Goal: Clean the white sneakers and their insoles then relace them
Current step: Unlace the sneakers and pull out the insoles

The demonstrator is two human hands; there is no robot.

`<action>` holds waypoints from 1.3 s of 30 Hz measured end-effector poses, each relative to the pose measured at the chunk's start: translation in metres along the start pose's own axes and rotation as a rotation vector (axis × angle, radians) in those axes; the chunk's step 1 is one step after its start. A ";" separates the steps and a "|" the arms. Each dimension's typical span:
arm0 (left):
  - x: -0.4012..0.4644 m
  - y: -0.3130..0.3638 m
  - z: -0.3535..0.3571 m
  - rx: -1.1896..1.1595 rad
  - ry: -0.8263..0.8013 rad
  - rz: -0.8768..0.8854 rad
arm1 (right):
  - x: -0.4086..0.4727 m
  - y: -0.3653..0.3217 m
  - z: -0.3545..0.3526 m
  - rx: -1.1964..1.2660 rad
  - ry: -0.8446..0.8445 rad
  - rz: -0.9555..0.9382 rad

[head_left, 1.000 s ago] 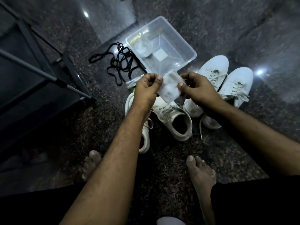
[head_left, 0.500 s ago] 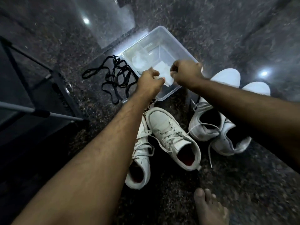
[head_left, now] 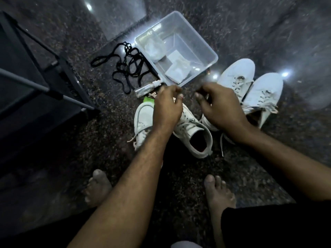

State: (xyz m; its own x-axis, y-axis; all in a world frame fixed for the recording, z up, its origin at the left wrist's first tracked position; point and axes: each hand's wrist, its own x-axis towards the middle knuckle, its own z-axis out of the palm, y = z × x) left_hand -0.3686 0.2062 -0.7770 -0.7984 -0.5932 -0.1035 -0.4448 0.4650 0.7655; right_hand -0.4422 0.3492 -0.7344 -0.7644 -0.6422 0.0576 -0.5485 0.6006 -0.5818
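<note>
Two hands, left hand point(head_left: 167, 106) and right hand point(head_left: 219, 104), hover just below the clear tub point(head_left: 206, 45), fingers loosely curled, holding nothing, above the white sneakers point(head_left: 192, 133).

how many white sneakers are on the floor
4: two side by side at right, one under the left hand, one open-topped in the middle. Hands partly cover them.

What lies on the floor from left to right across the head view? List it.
Dark rack → black laces → small clear bottle → clear plastic tub → far-right white sneaker.
</note>
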 end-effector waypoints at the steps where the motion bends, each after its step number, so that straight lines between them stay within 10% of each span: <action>1: -0.015 -0.001 0.002 0.018 -0.011 0.028 | -0.023 -0.004 -0.007 -0.009 -0.021 0.013; 8: -0.078 -0.011 0.000 0.230 -0.302 0.110 | -0.087 -0.016 0.004 -0.375 -0.600 0.067; 21: -0.056 -0.006 -0.002 0.276 -0.215 -0.071 | -0.063 -0.027 0.049 -0.406 -0.971 0.305; 29: -0.045 -0.013 0.001 0.208 -0.216 -0.137 | -0.100 -0.024 0.044 -0.514 -0.531 0.189; 39: -0.052 -0.006 0.000 0.262 -0.180 -0.060 | -0.095 -0.026 0.059 -0.648 -0.573 0.186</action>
State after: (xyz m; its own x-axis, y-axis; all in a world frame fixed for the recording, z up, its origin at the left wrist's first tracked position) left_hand -0.3246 0.2339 -0.7766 -0.8159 -0.5099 -0.2725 -0.5643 0.5999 0.5672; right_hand -0.3354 0.3664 -0.7720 -0.6681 -0.5430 -0.5087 -0.6496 0.7591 0.0428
